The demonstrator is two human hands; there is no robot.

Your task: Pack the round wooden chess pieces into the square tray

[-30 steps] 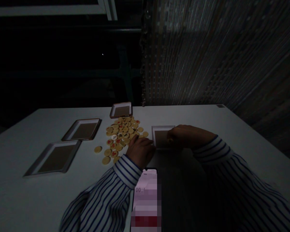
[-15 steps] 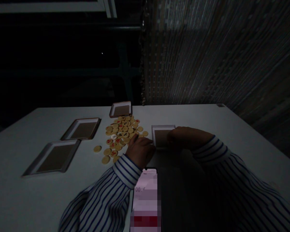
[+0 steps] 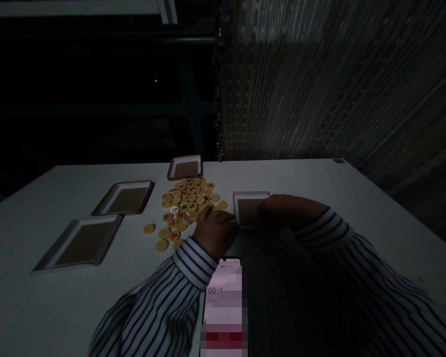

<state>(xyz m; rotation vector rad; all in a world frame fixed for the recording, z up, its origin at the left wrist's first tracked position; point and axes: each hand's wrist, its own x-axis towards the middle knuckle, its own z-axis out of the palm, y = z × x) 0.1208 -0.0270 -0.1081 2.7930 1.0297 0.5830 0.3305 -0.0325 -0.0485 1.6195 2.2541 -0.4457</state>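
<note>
A shallow white cardboard tray (image 3: 251, 194) with a brown inside lies between my hands. My left hand (image 3: 216, 230) has its fingers bent against the tray's left edge, just right of a pile of chess pieces. My right hand (image 3: 282, 210) is closed over the tray's right side; its fingertips are lost in shadow. The Chinese chess pieces (image 3: 191, 197) are round, pale wooden discs, some with red or black characters, heaped loosely. One lone piece (image 3: 149, 229) lies left of the heap.
Left of the heap lie a grey-white tray (image 3: 113, 233) and a brown-rimmed tray (image 3: 147, 198). Behind it stands another brown-rimmed tray (image 3: 170, 168). A lit phone (image 3: 223, 277) showing a timer lies before me on the white table (image 3: 301, 173). A bead curtain (image 3: 282, 99) hangs beyond.
Both hands keep their place at the white tray. The view shifts very slightly; nothing on the table has visibly moved.
</note>
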